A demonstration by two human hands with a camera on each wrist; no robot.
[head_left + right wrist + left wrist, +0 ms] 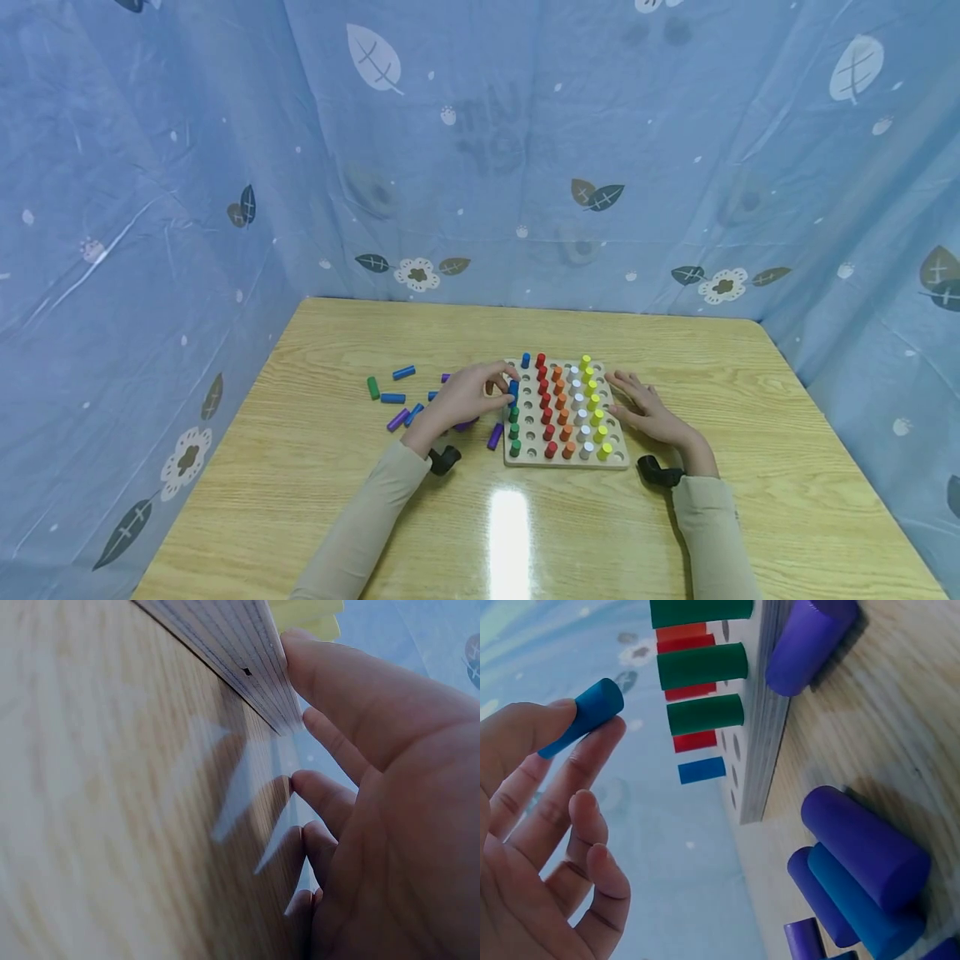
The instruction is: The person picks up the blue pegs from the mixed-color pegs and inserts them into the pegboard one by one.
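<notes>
My left hand (pixel 459 397) pinches a blue peg (pixel 594 711) between thumb and fingers, above the left side of a wooden pegboard (pixel 543 464). The held peg is tilted in the left wrist view and clear of the board. Green pegs (pixel 705 666) stand in the board's left column, with one blue peg (pixel 526 360) near the far edge. Columns of red (pixel 546 401), orange (pixel 562 402), white (pixel 577 402) and yellow pegs (pixel 593 402) fill much of the rest. My right hand (pixel 654 417) rests at the board's right edge, thumb against it, fingers loosely extended.
Left of the board lie several loose pegs: a green peg (pixel 372 387), blue pegs (pixel 393 398) and purple pegs (pixel 398 419). One purple peg (pixel 495 436) lies close beside the board. A blue patterned curtain (pixel 525 183) surrounds the wooden table (pixel 600 533).
</notes>
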